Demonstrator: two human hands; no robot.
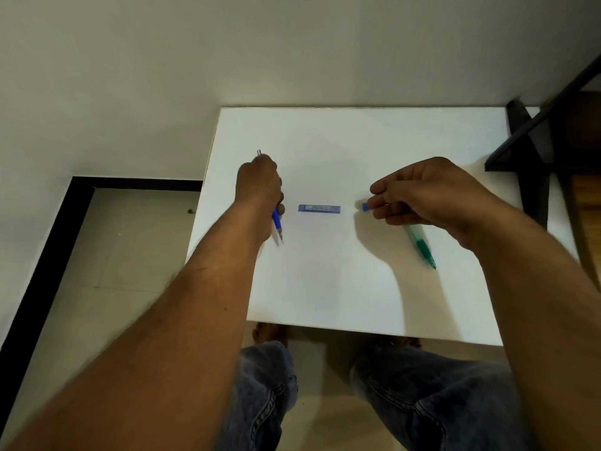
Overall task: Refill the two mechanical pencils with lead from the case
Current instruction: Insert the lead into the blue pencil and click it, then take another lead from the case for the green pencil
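On the white table [357,288] my left hand [258,182] is closed around a blue mechanical pencil [277,222], its tip pointing toward me and its metal end sticking out beyond my knuckles. A flat blue lead case [319,208] lies in the middle of the table, between my hands. My right hand [426,193] pinches a small blue cap [365,207] between thumb and fingers, just right of the case. A green mechanical pencil [420,244] lies on the table under my right hand, partly hidden by it.
A dark wooden chair or shelf frame [533,148] stands at the table's far right corner. The table's left edge drops to a tiled floor with a black border [48,242]. My knees in jeans [422,395] are under the near edge.
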